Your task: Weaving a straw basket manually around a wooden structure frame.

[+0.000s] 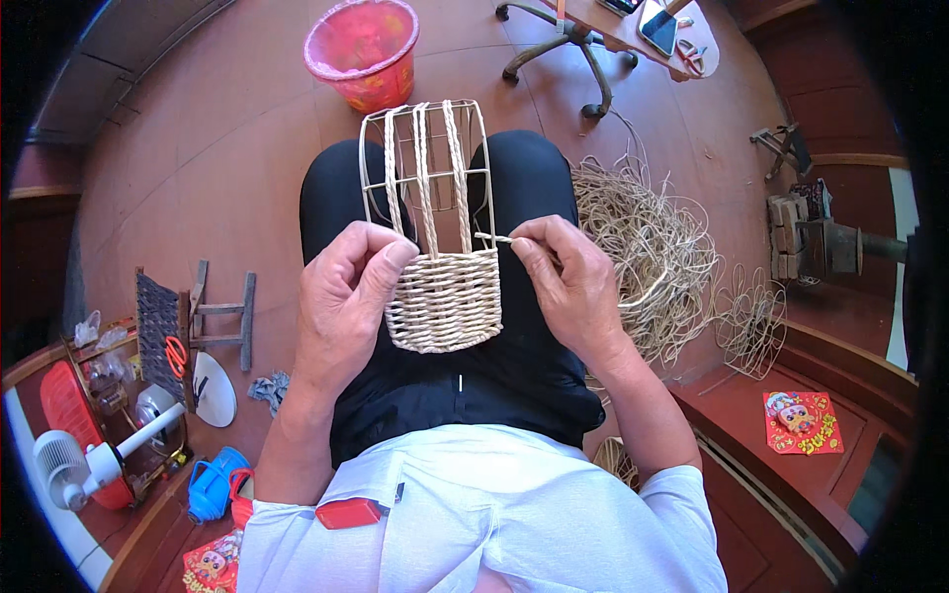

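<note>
The left hand [348, 282] sensibly clamps the probably light, stiff, oblong tan wicker basket [445, 306] by its woven edge; the right hand [573, 277] pinches thin tan cord [491, 237].

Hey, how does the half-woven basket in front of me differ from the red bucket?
The basket is tan and the bucket reddish.
The basket has a partly bare, see-through frame; the bucket has solid walls.
The basket is touched by the left hand, while the bucket stands on the floor.
Both are hollow.
</note>
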Tool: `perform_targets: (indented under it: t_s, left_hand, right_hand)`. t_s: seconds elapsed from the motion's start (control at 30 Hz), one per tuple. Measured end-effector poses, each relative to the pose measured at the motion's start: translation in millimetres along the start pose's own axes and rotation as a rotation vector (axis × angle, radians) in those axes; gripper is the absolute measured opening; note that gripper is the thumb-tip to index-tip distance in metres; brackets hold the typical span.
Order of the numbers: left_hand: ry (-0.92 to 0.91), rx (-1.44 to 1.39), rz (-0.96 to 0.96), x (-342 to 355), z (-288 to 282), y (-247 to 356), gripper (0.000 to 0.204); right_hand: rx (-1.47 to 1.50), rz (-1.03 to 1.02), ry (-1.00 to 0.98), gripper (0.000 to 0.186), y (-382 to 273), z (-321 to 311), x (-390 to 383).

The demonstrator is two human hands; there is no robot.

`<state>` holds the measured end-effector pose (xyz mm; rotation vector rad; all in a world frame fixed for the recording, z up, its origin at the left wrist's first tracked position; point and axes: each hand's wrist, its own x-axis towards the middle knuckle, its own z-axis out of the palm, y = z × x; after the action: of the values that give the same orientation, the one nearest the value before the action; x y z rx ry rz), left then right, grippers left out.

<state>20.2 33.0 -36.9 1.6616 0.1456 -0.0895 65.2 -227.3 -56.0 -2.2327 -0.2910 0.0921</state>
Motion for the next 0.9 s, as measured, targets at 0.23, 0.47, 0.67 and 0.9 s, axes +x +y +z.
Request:
perform_targets:
  t_s: [0.23,0.47,0.67,0.9]
  left_hand:
    - [-0.034,0.454,0.345,21,22,10,0.016]
    - [-0.102,0.857,0.528,38,42,16,0.017]
    - [-0.185,0.945,0.443,45,41,19,0.015]
    - [-0.247,0.930,0.307,53,41,25,0.014]
  right_hand:
    - [0.003,0.068,0.009,0.011,0,11,-7]
    - [-0.049,0.018,0.051,0.012,2,19,-9]
    - [-0.043,0.027,0.057,0.008,2,21,-8]
    - [-0.053,-0.015,0.091,0.009,2,24,-8]
